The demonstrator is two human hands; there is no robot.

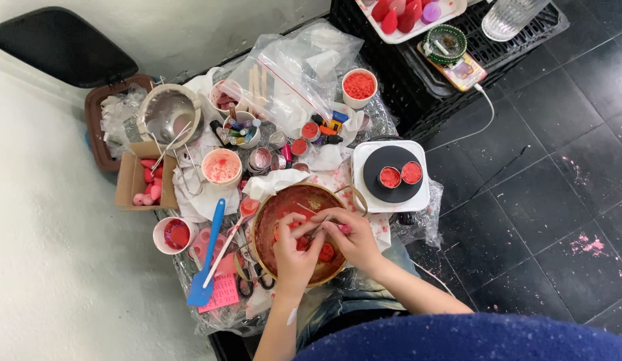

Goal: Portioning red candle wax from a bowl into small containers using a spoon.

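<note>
two hands (pixel 324 244), one bowl (pixel 271 217), two red tins (pixel 400 175)

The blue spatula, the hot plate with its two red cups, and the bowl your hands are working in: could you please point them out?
Blue spatula (pixel 202 284): head view, on its flat blade.
Hot plate (pixel 384 190): head view, on the bare black disc below the cups.
Bowl (pixel 274 207): head view, on its red-stained inner wall.
</note>
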